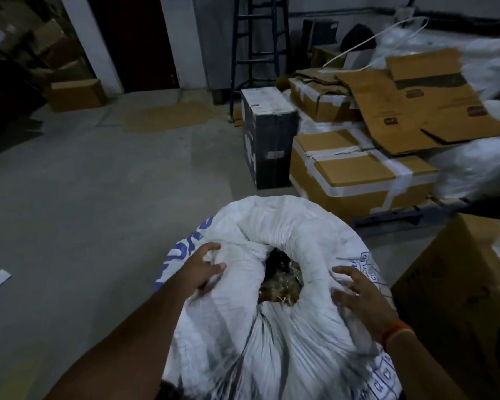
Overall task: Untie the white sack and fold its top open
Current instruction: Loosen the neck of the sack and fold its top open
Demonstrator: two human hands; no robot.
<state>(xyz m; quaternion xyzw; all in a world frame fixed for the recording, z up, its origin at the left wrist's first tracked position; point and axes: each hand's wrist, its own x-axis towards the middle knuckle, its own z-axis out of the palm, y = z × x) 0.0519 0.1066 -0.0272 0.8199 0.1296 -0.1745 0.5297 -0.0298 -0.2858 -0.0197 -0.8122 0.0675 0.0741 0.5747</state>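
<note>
The white sack (pixel 272 284) stands on the concrete floor (pixel 84 197), near and a little right of the middle. Its top is rolled outward into a thick rim, and dark and straw-coloured contents (pixel 280 278) show in the opening. The left hand (pixel 205 268) presses on the left side of the rim, fingers curled into the cloth. The right hand (pixel 355 294) lies on the right side, fingers spread apart. Farther right are taped cardboard boxes (pixel 355 180), and beyond them a dark ladder (pixel 257 47).
</note>
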